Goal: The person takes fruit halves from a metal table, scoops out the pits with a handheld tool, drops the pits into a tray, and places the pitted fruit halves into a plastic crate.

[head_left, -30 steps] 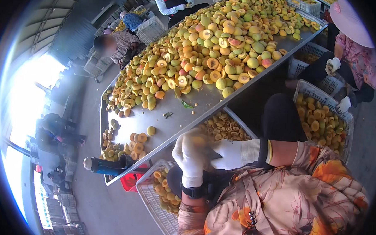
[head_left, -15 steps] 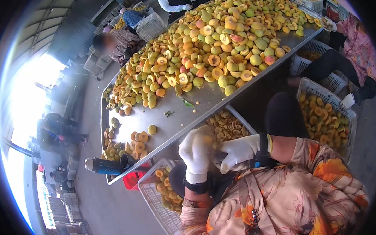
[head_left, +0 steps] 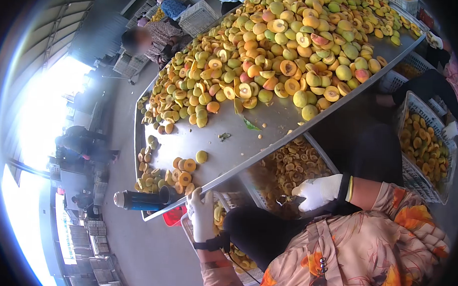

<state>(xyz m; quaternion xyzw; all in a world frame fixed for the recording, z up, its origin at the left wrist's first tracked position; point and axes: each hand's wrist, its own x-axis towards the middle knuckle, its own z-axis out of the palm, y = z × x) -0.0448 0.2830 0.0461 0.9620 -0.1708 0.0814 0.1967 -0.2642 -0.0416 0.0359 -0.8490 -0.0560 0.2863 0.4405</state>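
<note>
Lying beyond both hands, heaped fruit

1. This looks like a fruit-processing shed or packing workshop: a large metal bench carries a big heap of yellow-orange fruit, much of it halved.
2. A plastic crate of cut fruit stands beside the bench, and more stacked crates line the far side.
3. A ribbed, arched roof spans a wide grey floor.
4. Another person sits across the bench.
</note>
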